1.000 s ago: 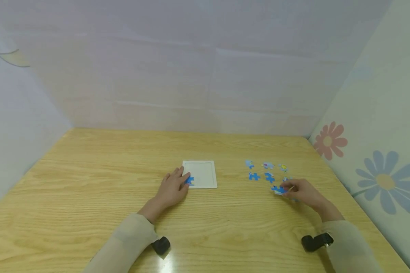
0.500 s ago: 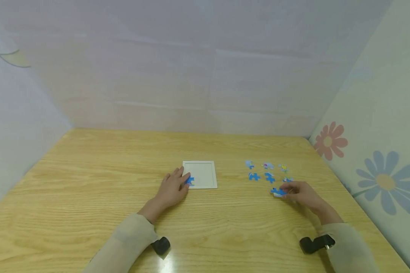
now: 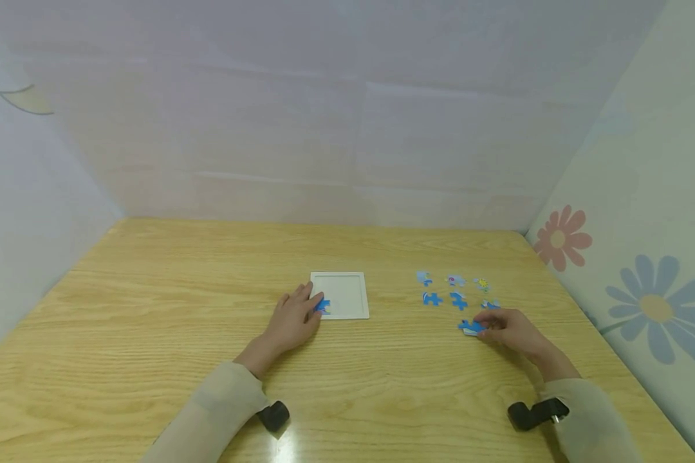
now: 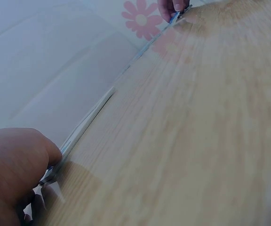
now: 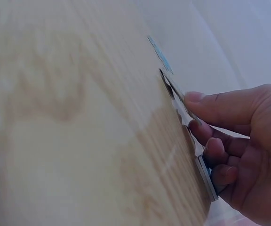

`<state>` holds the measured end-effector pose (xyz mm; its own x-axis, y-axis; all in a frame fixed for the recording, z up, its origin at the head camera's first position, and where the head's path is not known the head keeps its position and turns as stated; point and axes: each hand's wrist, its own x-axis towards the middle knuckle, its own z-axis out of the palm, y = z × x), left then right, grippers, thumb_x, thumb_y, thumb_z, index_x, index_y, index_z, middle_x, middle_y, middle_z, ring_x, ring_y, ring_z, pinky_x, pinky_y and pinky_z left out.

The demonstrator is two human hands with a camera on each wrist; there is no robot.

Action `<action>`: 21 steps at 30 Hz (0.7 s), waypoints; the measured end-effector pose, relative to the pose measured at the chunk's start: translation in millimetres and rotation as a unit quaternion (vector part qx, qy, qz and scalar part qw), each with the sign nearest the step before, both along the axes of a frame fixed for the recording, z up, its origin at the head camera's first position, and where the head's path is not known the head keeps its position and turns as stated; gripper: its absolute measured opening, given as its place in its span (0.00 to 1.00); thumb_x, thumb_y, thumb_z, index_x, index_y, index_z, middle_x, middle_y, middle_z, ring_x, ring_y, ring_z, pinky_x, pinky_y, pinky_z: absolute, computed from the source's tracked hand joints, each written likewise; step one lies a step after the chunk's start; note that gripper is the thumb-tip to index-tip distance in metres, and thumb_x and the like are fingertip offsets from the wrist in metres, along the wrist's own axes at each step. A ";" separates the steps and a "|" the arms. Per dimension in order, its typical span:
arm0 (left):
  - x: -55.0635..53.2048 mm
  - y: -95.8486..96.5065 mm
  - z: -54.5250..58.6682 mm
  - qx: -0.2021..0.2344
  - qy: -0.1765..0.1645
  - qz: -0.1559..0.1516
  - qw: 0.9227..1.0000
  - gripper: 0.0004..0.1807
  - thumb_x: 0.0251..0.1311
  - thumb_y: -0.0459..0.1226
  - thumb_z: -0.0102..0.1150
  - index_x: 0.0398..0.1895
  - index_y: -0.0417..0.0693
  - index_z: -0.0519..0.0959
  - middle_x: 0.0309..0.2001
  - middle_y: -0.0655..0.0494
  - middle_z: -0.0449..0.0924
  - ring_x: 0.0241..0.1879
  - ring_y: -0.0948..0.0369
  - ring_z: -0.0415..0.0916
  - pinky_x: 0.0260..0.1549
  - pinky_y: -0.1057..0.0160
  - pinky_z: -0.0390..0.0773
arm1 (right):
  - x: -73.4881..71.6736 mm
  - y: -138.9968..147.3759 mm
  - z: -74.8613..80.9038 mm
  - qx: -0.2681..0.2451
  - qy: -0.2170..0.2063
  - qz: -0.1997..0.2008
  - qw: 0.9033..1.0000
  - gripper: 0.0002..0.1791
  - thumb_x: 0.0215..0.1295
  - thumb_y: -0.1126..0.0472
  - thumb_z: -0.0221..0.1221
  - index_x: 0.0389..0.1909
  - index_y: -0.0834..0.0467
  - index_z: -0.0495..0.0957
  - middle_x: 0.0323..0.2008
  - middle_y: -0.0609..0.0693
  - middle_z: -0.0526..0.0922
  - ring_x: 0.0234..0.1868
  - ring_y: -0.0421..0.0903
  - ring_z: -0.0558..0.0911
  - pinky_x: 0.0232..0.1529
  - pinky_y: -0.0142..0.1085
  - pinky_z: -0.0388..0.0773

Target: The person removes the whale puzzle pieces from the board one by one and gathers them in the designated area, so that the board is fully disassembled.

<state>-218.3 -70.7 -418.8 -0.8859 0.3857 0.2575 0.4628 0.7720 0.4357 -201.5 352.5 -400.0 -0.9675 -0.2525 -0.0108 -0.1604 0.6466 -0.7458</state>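
Note:
In the head view my left hand (image 3: 291, 320) rests on the left edge of a white puzzle tray (image 3: 347, 292), fingers spread and fairly straight. Beside its fingertips, a blue jigsaw piece (image 3: 324, 307) lies in the tray's near left corner, partly covered by the hand. Over to the right, my right hand (image 3: 508, 329) pinches another blue jigsaw piece (image 3: 470, 327) with a white edge. The right wrist view shows that pinched piece (image 5: 178, 94) tilted, one side raised off the wood between thumb and fingers.
Several loose jigsaw pieces (image 3: 457, 300) lie in rough rows beyond the right hand, one with a yellow sun or flower (image 3: 482, 283). Pale walls bound the wooden table (image 3: 382, 386) at the back and sides.
My right hand has drawn slightly nearer with the blue jigsaw piece, showing more of a loose piece behind it. The left hand and the tray stay put.

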 end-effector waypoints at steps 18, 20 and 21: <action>-2.8 0.7 -3.5 -0.006 -0.006 0.002 1.000 0.23 0.58 0.38 0.47 0.56 0.38 0.66 0.60 0.36 0.54 0.60 0.45 0.48 0.53 0.43 0.46 | -0.8 3.2 0.4 -0.041 -0.010 0.018 0.999 0.19 0.51 0.65 0.60 0.44 0.71 0.72 0.33 0.57 0.75 0.31 0.46 0.72 0.28 0.33 0.71; -2.9 0.5 -3.5 -0.007 -0.006 0.002 1.000 0.23 0.58 0.38 0.47 0.56 0.38 0.66 0.60 0.36 0.54 0.60 0.45 0.48 0.53 0.43 0.46 | -1.7 4.4 1.7 -0.051 -0.015 0.014 0.999 0.20 0.52 0.66 0.59 0.45 0.72 0.71 0.32 0.57 0.75 0.31 0.44 0.73 0.28 0.34 0.71; -3.0 0.4 -3.6 -0.007 -0.006 0.003 1.000 0.23 0.58 0.38 0.47 0.56 0.38 0.66 0.60 0.36 0.54 0.60 0.45 0.48 0.53 0.43 0.46 | -2.3 4.9 2.6 -0.053 -0.014 0.015 0.998 0.20 0.52 0.66 0.58 0.45 0.72 0.71 0.31 0.57 0.75 0.30 0.44 0.73 0.27 0.34 0.71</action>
